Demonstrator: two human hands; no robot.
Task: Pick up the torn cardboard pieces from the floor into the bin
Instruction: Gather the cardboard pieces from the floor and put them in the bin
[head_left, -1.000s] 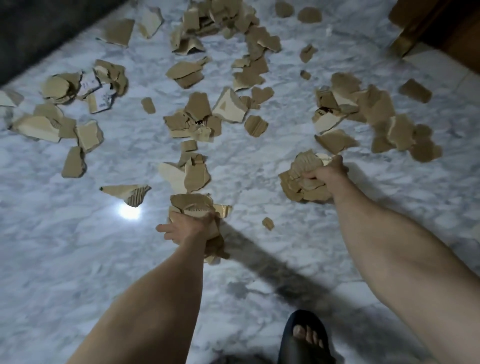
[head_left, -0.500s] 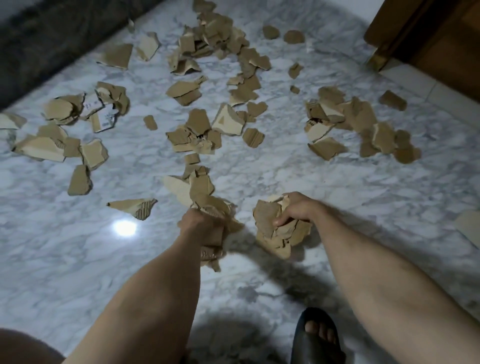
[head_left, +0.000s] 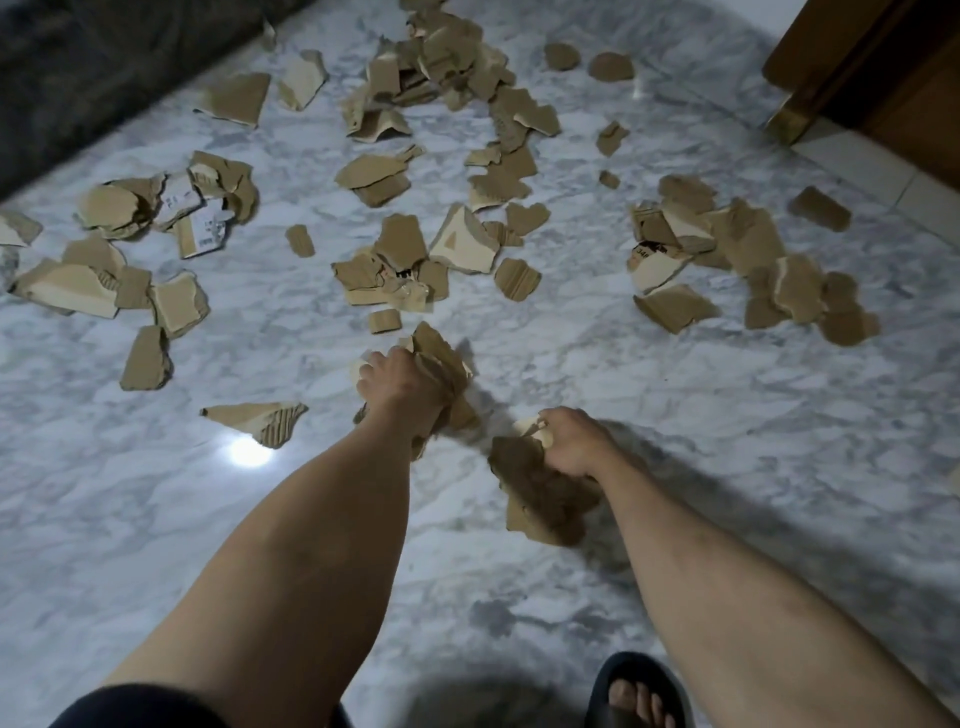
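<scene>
Torn cardboard pieces (head_left: 457, 156) lie scattered over the marble floor (head_left: 675, 395), mostly from 9 through 12 to 2 o'clock of my hands. No bin in view.

My left hand (head_left: 402, 387) is closed in a fist around a bundle of cardboard (head_left: 441, 358); torn edges stick out above the knuckles toward 1 o'clock and below the wrist. My right hand (head_left: 574, 441), just beside it at 4 o'clock, has its fingers curled over a second wad of cardboard (head_left: 540, 499) that hangs down from the grip toward 7 o'clock; that wad is blurred.

Nearest loose items: a wedge-shaped piece (head_left: 260, 418) showing its corrugated core, at 9 o'clock of my left hand, with a bright light reflection (head_left: 250, 453) on the floor just below it. A small rectangular scrap (head_left: 384, 320) sits at 12 o'clock of the left hand. Beyond it, a central cluster (head_left: 415, 265). A left cluster (head_left: 171, 208) includes a piece with a printed label. A right cluster (head_left: 737, 260) lies at 2 o'clock.

Outer field: dark fabric edge (head_left: 104, 67) at 10 o'clock, wooden furniture (head_left: 872, 67) at 1 o'clock. My foot in a black sandal (head_left: 636, 691) at 6 o'clock.
</scene>
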